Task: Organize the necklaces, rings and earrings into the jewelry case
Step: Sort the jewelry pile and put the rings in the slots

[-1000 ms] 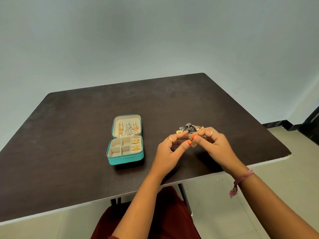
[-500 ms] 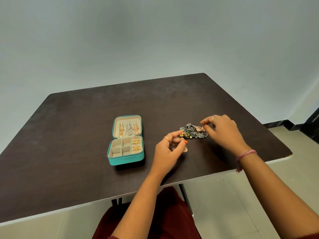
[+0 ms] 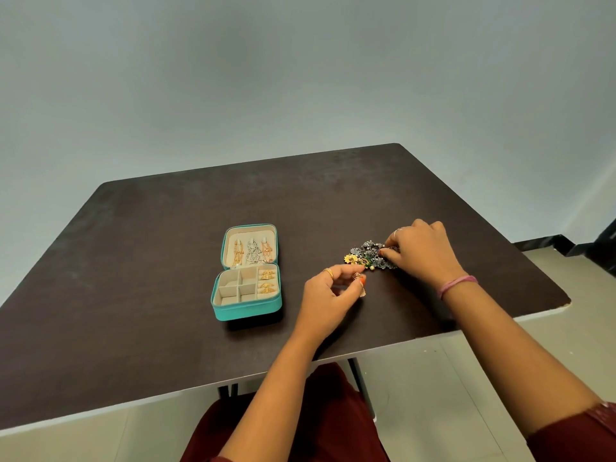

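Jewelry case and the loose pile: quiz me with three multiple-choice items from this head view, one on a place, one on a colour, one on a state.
1. Where does the jewelry case sit relative to the loose jewelry pile?
A. On the person's left of it
B. On the person's right of it
C. On top of it

2. What colour is the case's outer shell?
A. Red
B. Teal
C. Black

3. What is the left hand doing?
A. Lying flat on the table
B. Pinching a small gold earring
C. Closing the case lid

Answers:
1. A: the case stands apart from the pile, toward the left-hand side of the table.
2. B: its walls and lid rim are teal around a cream lining.
3. B: thumb and fingertips curl round the earring, while the right hand has its fingers in the pile.
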